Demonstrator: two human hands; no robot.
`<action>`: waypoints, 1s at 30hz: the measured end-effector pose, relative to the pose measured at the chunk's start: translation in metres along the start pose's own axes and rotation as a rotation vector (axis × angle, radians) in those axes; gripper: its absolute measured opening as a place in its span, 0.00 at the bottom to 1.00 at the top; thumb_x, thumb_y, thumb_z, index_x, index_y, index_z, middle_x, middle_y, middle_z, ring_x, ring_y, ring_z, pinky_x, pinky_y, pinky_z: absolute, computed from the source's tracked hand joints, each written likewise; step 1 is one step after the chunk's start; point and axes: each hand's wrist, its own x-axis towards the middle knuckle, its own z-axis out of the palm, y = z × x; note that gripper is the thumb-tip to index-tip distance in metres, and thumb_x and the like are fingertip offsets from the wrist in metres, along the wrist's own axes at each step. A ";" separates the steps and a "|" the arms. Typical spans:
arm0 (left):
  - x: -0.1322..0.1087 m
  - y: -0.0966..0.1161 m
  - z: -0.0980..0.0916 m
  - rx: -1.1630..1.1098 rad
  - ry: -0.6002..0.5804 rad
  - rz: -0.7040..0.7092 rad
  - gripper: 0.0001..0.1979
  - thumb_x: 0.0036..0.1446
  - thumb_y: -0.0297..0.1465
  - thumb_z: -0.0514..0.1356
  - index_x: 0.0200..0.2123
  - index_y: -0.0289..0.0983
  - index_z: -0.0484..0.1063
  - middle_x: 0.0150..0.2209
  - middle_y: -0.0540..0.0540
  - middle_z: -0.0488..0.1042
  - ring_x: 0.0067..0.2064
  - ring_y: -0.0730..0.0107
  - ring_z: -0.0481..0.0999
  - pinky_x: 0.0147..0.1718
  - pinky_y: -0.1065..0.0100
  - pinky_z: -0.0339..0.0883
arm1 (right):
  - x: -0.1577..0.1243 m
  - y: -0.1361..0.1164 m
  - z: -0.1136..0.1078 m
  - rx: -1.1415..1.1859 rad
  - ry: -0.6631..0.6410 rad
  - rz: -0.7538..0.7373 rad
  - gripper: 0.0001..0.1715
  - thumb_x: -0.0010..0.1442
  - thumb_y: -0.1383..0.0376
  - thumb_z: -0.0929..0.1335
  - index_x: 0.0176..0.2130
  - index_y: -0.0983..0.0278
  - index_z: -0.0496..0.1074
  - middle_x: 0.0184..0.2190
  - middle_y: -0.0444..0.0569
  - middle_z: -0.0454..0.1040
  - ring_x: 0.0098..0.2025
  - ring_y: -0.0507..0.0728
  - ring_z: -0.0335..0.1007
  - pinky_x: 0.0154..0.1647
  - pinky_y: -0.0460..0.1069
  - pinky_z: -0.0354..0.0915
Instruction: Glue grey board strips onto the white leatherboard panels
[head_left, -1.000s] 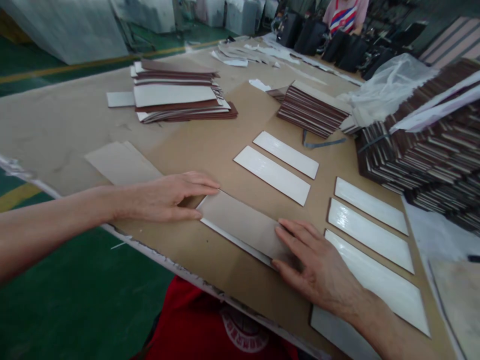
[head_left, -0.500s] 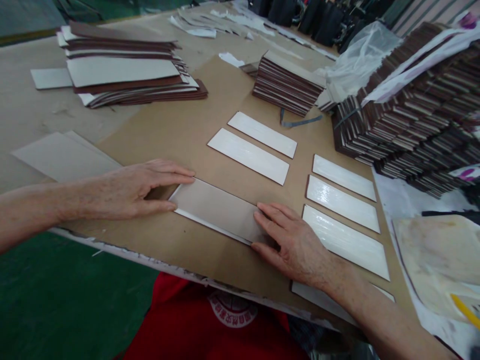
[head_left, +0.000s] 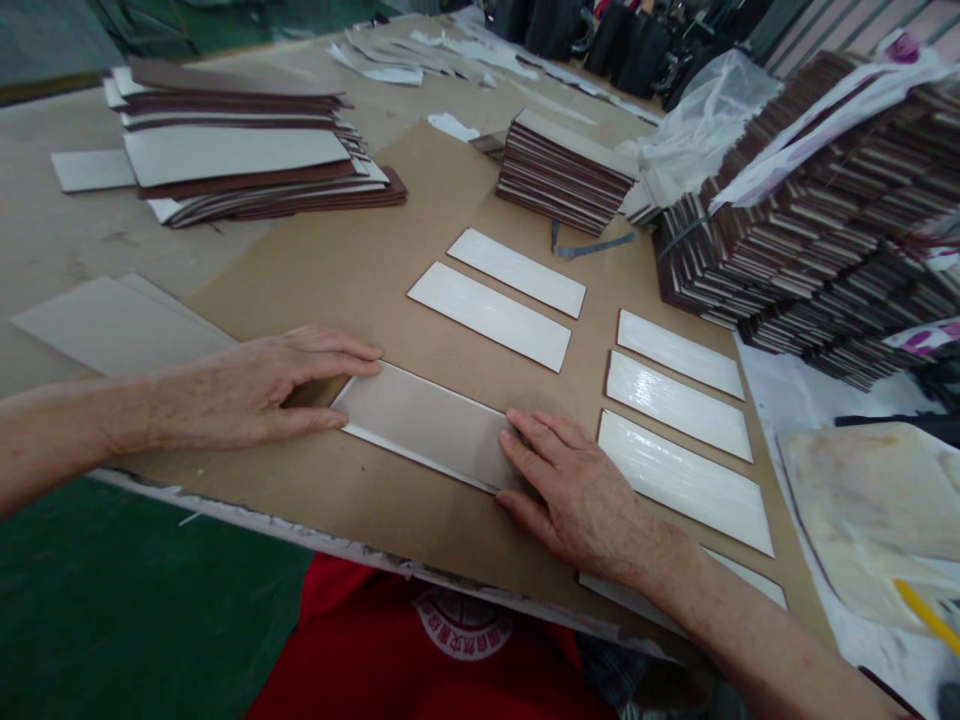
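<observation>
A flat grey rectangular board [head_left: 431, 425] lies on the brown sheet near the table's front edge, a thin white border showing along its near side. My left hand [head_left: 300, 385] spans its left end, fingertips at the far corner and thumb at the near corner. At the other end, my right hand [head_left: 559, 480] has its fingers over the far edge and its thumb along the near edge. Right of that hand lies a glossy white strip [head_left: 686, 480], dark-edged, with similar strips beyond it; my right forearm partly covers another strip [head_left: 750, 580].
Two white strips [head_left: 491, 315] lie beyond the grey board. Loose grey boards [head_left: 112, 320] rest at the left. Stacks of brown-and-white boards stand at the back left [head_left: 232, 155], back centre [head_left: 562, 170] and right [head_left: 810, 220]. A yellow-handled tool [head_left: 926, 615] is at the lower right.
The grey board's outline looks more even with the white layer under it along the near side. Both hands stay at its ends; the whole view has shifted slightly.
</observation>
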 end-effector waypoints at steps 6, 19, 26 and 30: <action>-0.001 0.003 -0.004 0.049 0.027 0.028 0.20 0.70 0.38 0.55 0.62 0.42 0.69 0.70 0.42 0.59 0.69 0.53 0.55 0.67 0.45 0.51 | 0.002 -0.006 -0.002 -0.041 -0.044 0.009 0.34 0.69 0.51 0.66 0.62 0.75 0.69 0.67 0.64 0.64 0.65 0.71 0.61 0.64 0.66 0.64; 0.012 0.046 0.001 0.231 -0.018 0.116 0.26 0.65 0.51 0.56 0.62 0.48 0.69 0.48 0.42 0.73 0.50 0.48 0.70 0.55 0.47 0.64 | 0.012 -0.032 0.003 -0.081 -0.048 0.011 0.45 0.64 0.38 0.65 0.62 0.71 0.68 0.59 0.66 0.70 0.58 0.70 0.67 0.57 0.64 0.68; -0.005 0.027 0.012 0.354 0.016 0.148 0.23 0.72 0.46 0.47 0.63 0.47 0.68 0.55 0.42 0.71 0.57 0.54 0.69 0.57 0.52 0.65 | -0.030 -0.016 0.000 -0.093 -0.028 0.061 0.40 0.67 0.41 0.64 0.61 0.71 0.70 0.62 0.60 0.71 0.64 0.70 0.63 0.67 0.70 0.56; -0.007 0.018 0.017 0.292 0.062 0.133 0.22 0.71 0.44 0.51 0.65 0.52 0.66 0.66 0.47 0.64 0.66 0.57 0.63 0.65 0.52 0.59 | -0.046 0.006 -0.024 -0.078 0.087 0.083 0.31 0.74 0.49 0.58 0.55 0.69 0.75 0.59 0.57 0.75 0.66 0.67 0.63 0.69 0.70 0.53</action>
